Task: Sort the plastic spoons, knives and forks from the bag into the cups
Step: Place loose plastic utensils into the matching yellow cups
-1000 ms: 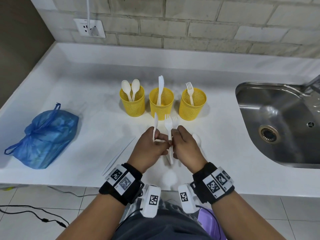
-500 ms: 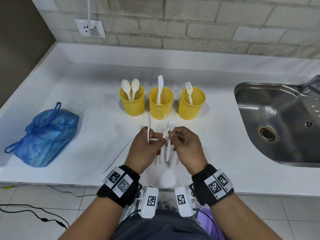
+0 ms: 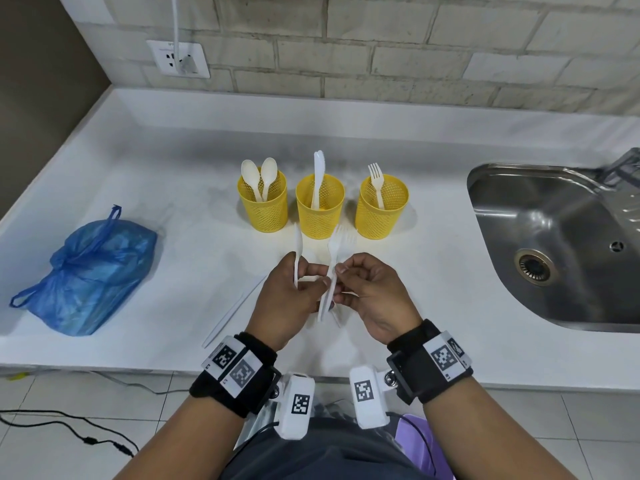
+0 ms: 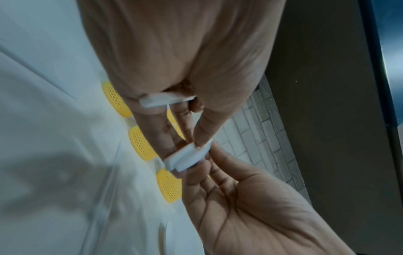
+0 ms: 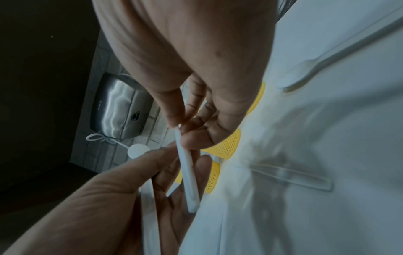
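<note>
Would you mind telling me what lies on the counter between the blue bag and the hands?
A white plastic knife lies slantwise on the counter between the blue bag and the left hand; the head view shows it.

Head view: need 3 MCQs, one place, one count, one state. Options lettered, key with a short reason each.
1. Where is the blue bag?
A. in the sink
B. on the counter left of the cups
C. on the floor

2. How many spoons stand in the left cup?
A. none
B. two
C. four

3. What state is the right hand in?
A. pinching a fork
B. flat on the counter
C. inside the bag

Key:
1 B: the bag lies on the white counter, well left of the three yellow cups.
2 B: two spoon bowls stick up above its rim.
3 A: its grip closes on the handle of a fork, held between both hands above the counter.
</note>
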A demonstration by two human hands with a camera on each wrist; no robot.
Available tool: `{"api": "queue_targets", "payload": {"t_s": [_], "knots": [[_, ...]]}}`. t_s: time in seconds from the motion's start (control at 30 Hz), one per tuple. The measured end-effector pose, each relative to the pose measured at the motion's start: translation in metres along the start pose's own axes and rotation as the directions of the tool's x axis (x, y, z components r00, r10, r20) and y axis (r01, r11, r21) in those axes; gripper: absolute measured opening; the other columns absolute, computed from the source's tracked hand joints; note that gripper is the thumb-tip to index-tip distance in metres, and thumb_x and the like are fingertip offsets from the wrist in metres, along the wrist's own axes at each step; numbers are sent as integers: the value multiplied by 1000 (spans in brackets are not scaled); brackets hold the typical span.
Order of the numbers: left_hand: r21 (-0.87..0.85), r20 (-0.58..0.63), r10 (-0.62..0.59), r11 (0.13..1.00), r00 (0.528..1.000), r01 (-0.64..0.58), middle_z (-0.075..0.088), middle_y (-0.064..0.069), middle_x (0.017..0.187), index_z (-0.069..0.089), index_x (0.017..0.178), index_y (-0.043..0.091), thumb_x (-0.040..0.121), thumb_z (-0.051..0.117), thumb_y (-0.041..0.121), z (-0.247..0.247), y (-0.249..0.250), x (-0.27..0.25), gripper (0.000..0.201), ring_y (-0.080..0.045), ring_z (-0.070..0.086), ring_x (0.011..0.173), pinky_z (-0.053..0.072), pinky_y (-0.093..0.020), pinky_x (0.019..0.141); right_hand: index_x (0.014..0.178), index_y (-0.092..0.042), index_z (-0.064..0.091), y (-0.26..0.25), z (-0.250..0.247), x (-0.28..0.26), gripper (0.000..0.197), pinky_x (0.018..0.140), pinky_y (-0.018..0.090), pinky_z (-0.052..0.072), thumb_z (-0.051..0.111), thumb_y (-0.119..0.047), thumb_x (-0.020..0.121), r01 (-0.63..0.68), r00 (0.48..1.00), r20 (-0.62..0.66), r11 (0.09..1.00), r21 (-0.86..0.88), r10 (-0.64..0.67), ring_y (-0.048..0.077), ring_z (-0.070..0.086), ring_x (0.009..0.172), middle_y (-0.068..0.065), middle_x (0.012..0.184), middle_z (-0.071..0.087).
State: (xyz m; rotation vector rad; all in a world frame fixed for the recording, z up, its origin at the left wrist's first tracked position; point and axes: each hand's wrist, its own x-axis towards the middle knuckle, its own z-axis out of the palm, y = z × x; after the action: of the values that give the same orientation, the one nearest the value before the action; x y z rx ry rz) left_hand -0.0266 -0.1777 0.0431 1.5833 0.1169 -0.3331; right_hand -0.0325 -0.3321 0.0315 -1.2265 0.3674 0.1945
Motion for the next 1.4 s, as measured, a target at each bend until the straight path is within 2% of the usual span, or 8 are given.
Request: {"api": "queue_targets", "payload": {"t_s": [0.2, 0.5, 0.67, 0.83, 1.0, 1.1, 1.23, 1.4], "knots": [[56, 8, 0, 998, 1000, -1, 77, -1, 106, 43, 83, 19, 94, 67, 2, 0, 1, -2, 31, -40, 75, 87, 57, -68, 80, 89, -8, 64, -2, -1, -2, 12, 55, 25, 48, 62, -2, 99, -48, 998, 47, 999, 13, 48, 15, 55, 59, 5, 74, 62], [145, 9, 46, 988, 999, -46, 77, 3, 106, 43, 84, 17, 94, 67, 7, -3, 3, -3, 28, -29, 77, 85, 61, -58, 79, 103, -4, 58, -2, 2, 0, 1, 54, 28, 54, 58, -4, 102, -61, 998, 5, 998, 29, 61, 17, 58, 56, 13, 76, 63], [277, 3, 113, 955, 994, -110, 76, 11, 101, 36, 83, 12, 96, 61, 3, 1, 8, -5, 30, -16, 75, 67, 56, -24, 50, 95, -2, 57, -2, 7, 3, 13, 54, 29, 52, 58, -11, 104, -33, 999, -9, 993, -109, 33, 21, 58, 55, 15, 72, 62], [411, 21, 171, 897, 985, -164, 76, 13, 103, 34, 78, 18, 96, 59, 9, -2, 3, -3, 32, -18, 73, 70, 63, -44, 64, 90, -3, 54, -2, 8, 5, 18, 63, 37, 59, 60, -14, 104, -55, 998, -42, 995, -89, 51, 28, 63, 61, 24, 83, 64], [442, 76, 240, 862, 968, -249, 73, 11, 104, 42, 82, 36, 93, 67, 16, -1, -1, -1, 35, -18, 74, 82, 63, -43, 68, 100, -2, 54, -6, 10, 4, 11, 62, 40, 61, 59, -10, 104, -85, 996, -25, 996, 17, 85, 33, 72, 67, 32, 99, 70], [412, 79, 212, 883, 974, -226, 71, 0, 104, 45, 88, 19, 97, 63, 10, -3, 0, 2, 22, -19, 72, 74, 64, -34, 61, 103, 1, 57, -2, 7, 8, 15, 57, 32, 53, 63, -13, 102, -79, 996, -53, 991, -109, 74, 27, 64, 65, 40, 98, 63], [464, 144, 181, 856, 973, -228, 59, -4, 87, 44, 85, 17, 100, 57, 12, -6, 0, 6, 21, -25, 63, 72, 56, -33, 60, 89, -2, 60, -6, 1, 8, 16, 55, 29, 47, 64, -13, 100, -50, 998, -56, 962, -269, 36, 21, 59, 64, 11, 77, 62], [541, 189, 133, 813, 973, -216, 41, 3, 82, 36, 77, 27, 104, 45, 6, -12, -10, 10, 35, -12, 43, 72, 33, -28, 69, 101, -16, 69, -15, -29, 12, 9, 73, 34, 52, 66, -23, 95, 23, 994, -67, 766, -642, -86, 19, 68, 80, -1, 88, 69]]}}
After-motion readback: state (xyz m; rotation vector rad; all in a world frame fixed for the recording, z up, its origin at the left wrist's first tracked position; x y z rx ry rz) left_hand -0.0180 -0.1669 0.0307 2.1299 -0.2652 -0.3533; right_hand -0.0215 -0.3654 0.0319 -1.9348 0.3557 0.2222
